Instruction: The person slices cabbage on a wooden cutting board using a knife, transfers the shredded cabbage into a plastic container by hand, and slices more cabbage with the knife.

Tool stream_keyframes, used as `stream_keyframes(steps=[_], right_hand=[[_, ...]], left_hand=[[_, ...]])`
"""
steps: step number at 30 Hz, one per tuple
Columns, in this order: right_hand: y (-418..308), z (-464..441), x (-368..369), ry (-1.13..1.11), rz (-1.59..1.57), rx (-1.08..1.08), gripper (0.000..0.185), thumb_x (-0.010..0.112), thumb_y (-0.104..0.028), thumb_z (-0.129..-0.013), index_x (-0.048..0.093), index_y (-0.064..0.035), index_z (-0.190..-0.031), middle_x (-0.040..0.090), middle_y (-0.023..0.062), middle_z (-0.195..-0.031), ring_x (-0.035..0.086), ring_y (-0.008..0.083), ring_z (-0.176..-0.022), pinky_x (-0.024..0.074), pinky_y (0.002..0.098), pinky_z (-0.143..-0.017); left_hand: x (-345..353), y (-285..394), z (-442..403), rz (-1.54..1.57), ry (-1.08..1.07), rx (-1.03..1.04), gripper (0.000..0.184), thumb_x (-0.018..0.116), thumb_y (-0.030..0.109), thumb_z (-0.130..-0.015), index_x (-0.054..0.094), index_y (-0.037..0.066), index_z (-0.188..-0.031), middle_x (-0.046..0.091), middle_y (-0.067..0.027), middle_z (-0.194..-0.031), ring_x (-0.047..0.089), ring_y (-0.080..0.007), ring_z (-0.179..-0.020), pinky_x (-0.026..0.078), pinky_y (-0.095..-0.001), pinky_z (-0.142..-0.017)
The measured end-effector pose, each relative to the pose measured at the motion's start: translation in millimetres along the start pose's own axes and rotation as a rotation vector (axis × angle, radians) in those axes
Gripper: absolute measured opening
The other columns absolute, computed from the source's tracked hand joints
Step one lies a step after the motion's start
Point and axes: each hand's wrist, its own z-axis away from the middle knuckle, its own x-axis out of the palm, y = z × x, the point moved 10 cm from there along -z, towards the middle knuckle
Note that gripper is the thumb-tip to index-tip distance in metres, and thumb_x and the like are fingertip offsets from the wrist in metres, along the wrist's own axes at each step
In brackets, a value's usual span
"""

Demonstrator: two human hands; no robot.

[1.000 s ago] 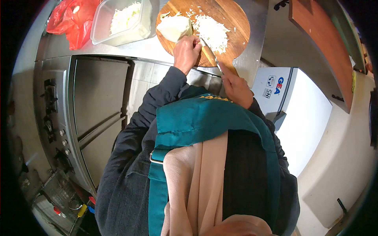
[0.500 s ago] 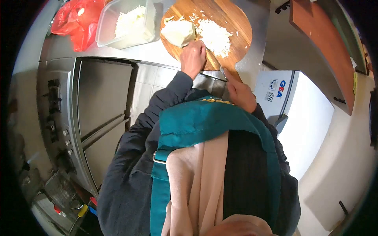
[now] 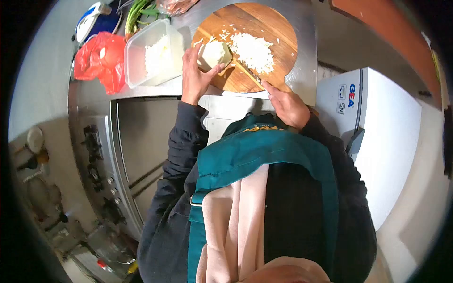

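A chunk of pale cabbage (image 3: 214,54) rests on the left part of a round wooden cutting board (image 3: 226,19). My left hand (image 3: 196,75) grips it from the near left, the thumb on its near side and the fingers along its left. My right hand (image 3: 289,106) is closed round the handle of a knife (image 3: 247,72). The blade points up and left across the board, its tip beside the cabbage's right side. A heap of finely shredded cabbage (image 3: 255,53) lies right of the blade, with loose shreds scattered around it.
Left of the board stands a clear plastic container (image 3: 137,70) with shreds inside. Beyond it are a red plastic bag (image 3: 101,61), green stalks (image 3: 137,16) and a clear bag of something reddish (image 3: 175,5). A white appliance (image 3: 387,141) stands to the right, a stove (image 3: 101,151) to the left.
My left hand has moved left, from a closed fist at the cabbage's near side to spread fingers around its left. The camera view has shifted, showing more of the counter's far left.
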Motion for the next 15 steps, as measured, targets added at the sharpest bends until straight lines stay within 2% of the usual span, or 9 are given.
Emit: stream_keyframes(steps=[1,2,3,5,7,9,11,14,15], right_hand=[[6,-1,5,-0.033,0.092,0.026,0.044,0.043,-0.010,-0.089,0.040,-0.0060,-0.133,0.060,0.0238,-0.095,0.058,0.0385,-0.082,0.0463,0.0413,-0.072],[11,-1,9,-0.066,0.182,0.055,0.045,0.044,-0.009,-0.089,0.040,-0.0061,-0.133,0.060,0.0237,-0.092,0.058,0.0385,-0.078,0.0461,0.0434,-0.069],[12,0,8,-0.042,0.166,0.070,0.045,0.044,-0.009,-0.089,0.040,-0.0061,-0.133,0.060,0.0237,-0.092,0.058,0.0385,-0.078,0.0461,0.0434,-0.069],[-4,2,-1,0.069,0.169,-0.039,0.050,0.045,-0.009,-0.085,0.036,-0.0044,-0.134,0.061,0.0209,-0.074,0.060,0.0366,-0.064,0.0475,0.0457,-0.060],[-8,2,-3,0.074,0.148,-0.003,0.050,0.046,-0.009,-0.085,0.036,-0.0049,-0.134,0.061,0.0211,-0.073,0.060,0.0365,-0.063,0.0473,0.0468,-0.059],[-8,3,-2,0.075,0.129,0.028,0.051,0.046,-0.010,-0.085,0.036,-0.0053,-0.135,0.060,0.0213,-0.072,0.060,0.0364,-0.062,0.0470,0.0479,-0.058],[-2,6,5,0.038,0.075,0.089,0.052,0.046,-0.008,-0.086,0.035,-0.0083,-0.137,0.061,0.0238,-0.080,0.060,0.0396,-0.067,0.0472,0.0471,-0.060],[-3,6,10,0.080,0.032,0.046,0.052,0.047,-0.010,-0.085,0.036,-0.0060,-0.135,0.060,0.0251,-0.077,0.060,0.0383,-0.062,0.0469,0.0491,-0.058],[-5,4,12,0.069,0.022,0.045,0.052,0.048,-0.010,-0.085,0.036,-0.0056,-0.135,0.060,0.0257,-0.078,0.060,0.0383,-0.063,0.0471,0.0485,-0.058]], left_hand=[[15,-6,-4,0.100,-0.124,-0.061,0.067,0.077,0.022,-0.069,0.046,0.007,-0.126,0.047,-0.0153,-0.121,0.047,-0.0281,-0.110,0.043,-0.0385,-0.089],[19,-7,-8,0.092,-0.125,-0.035,0.067,0.078,0.027,-0.066,0.049,0.005,-0.122,0.050,-0.0159,-0.118,0.042,-0.0317,-0.117,0.039,-0.0390,-0.095],[23,-4,-13,0.088,-0.146,-0.011,0.067,0.078,0.027,-0.066,0.049,0.005,-0.122,0.050,-0.0159,-0.118,0.042,-0.0317,-0.117,0.039,-0.0390,-0.095],[29,-6,-16,0.036,-0.184,-0.061,0.062,0.076,0.025,-0.067,0.051,0.004,-0.120,0.050,-0.0158,-0.118,0.043,-0.0320,-0.116,0.040,-0.0390,-0.095],[27,3,-12,0.010,-0.185,-0.073,0.060,0.076,0.025,-0.067,0.051,0.005,-0.119,0.050,-0.0178,-0.117,0.044,-0.0325,-0.114,0.041,-0.0393,-0.093],[27,-3,-6,-0.028,-0.201,-0.202,0.064,0.078,0.026,-0.065,0.049,0.006,-0.119,0.050,-0.0210,-0.114,0.045,-0.0344,-0.111,0.043,-0.0402,-0.090],[27,-4,6,-0.016,-0.215,-0.284,0.068,0.079,0.028,-0.064,0.046,0.006,-0.119,0.047,-0.0247,-0.112,0.046,-0.0363,-0.110,0.044,-0.0415,-0.088],[27,6,9,-0.059,-0.231,-0.221,0.068,0.077,0.029,-0.067,0.045,0.007,-0.123,0.047,-0.0240,-0.115,0.047,-0.0361,-0.110,0.044,-0.0420,-0.088],[26,14,6,-0.093,-0.213,-0.100,0.067,0.075,0.029,-0.070,0.044,0.008,-0.125,0.047,-0.0237,-0.117,0.048,-0.0364,-0.110,0.044,-0.0421,-0.088]])
